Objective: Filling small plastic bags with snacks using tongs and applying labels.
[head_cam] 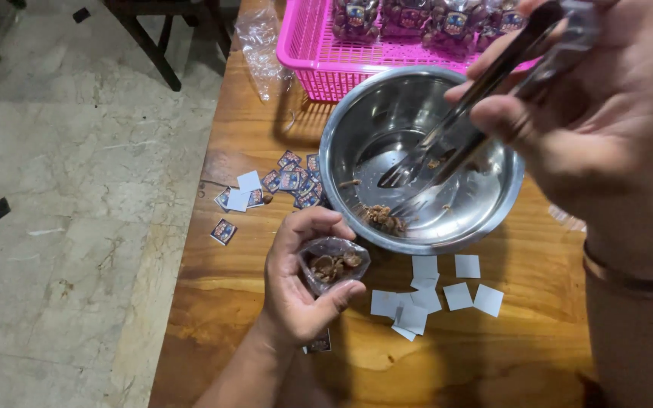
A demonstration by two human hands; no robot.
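The left hand [296, 283] cups a small clear plastic bag [332, 264] with its mouth held open, fingers curled around it in a closed grip; a few brown nut-like pieces already sit inside. The bag hovers at the near rim of a steel bowl [493, 204] on the wooden table [508, 355]. The right hand [598, 121] holds metal tongs [455, 143] pinched in its grip, their tips angled down into the bowl, close together over its floor — whether they clasp a piece I cannot tell. A small heap of brown pieces [383, 219] lies at the bowl's near edge, just beside the bag.

Small printed labels [296, 180] are scattered left of the bowl, blank white squares [432, 295] lie nearer, and a pink basket [319, 60] of filled packets stands at the far side.

The risks look slight but real: the bag's mouth is narrow and soft, so a piece carried on slick tongs could slip and drop onto the table — or the thin plastic could fold shut if the left fingers loosen. The tongs could also nudge the bowl.
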